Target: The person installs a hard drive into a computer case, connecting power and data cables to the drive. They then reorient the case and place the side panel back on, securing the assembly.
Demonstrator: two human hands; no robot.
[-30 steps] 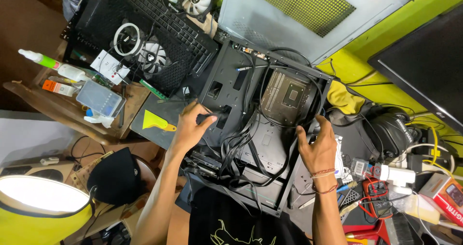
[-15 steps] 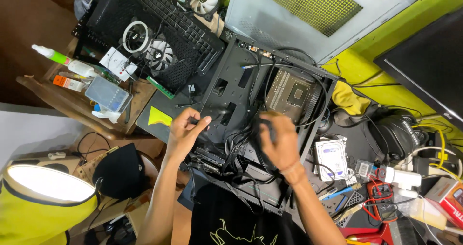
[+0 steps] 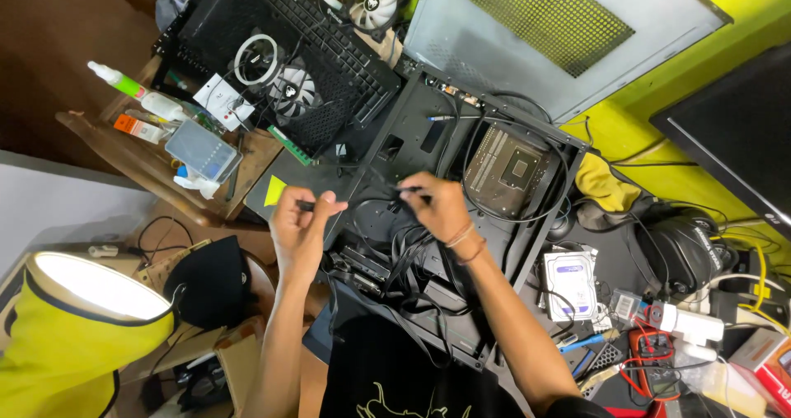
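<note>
At about 7 o'clock from the middle of the view, the left hand [image 3: 301,228] has its fingers curled together and pinched on a thin black cable [image 3: 362,201]; the thumb presses the cable end against the forefinger. At about 5 o'clock from the middle, the right hand [image 3: 437,208] holds the same cable further along, its fingertips closed on a small dark plug or end piece near 1 o'clock of the hand. The cable runs between the two hands, just above the open black case [image 3: 527,253], and below it a loose bundle of more black cables [image 3: 412,261] lies inside the case. I judge that the cable is light, soft and easy to bend, with a smooth sleeve that can slip, so it is better to take it close to the plug, on the hard body and not on the wire. The pins, if there are any, look fragile, but they are too small to see. Further, at 1 o'clock, the motherboard [image 3: 511,169] sits in the case, and at 11 o'clock a keyboard [image 3: 313,47] lies with fans [image 3: 292,88] on it.
</note>
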